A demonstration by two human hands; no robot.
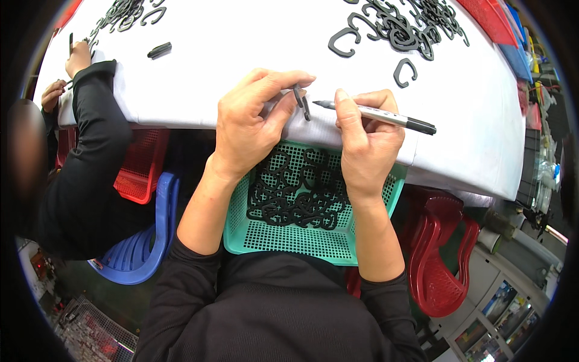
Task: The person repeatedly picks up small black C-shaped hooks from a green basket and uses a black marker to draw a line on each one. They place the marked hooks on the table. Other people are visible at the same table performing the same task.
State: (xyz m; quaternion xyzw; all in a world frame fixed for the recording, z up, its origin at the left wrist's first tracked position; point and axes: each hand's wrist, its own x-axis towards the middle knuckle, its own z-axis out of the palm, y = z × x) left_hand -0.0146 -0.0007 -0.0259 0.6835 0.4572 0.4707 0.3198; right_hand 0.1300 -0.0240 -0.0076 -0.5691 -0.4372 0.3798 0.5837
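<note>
Ref.: teal mesh basket (295, 243), w/ loose black C-shaped pcs. (292, 211) inside. L hand (244, 120), above basket's far L edge: thumb & index fingers clamped on one single C-pc. (300, 99), seen approx. edge-on. R hand (371, 136), above basket's far R edge: fingers clamped on uncapped marker pen (386, 116), tip pointing L, just beside held pc. White-covered worktop (193, 78) beyond basket: C-pc. pile (401, 27) far R, black pen cap (160, 50) far L. Blue plastic chair (129, 256) L of basket; dark-red chair (433, 253) R.

A blue chair (136, 256) stands left, dark-red chair (439, 274) right.
</note>
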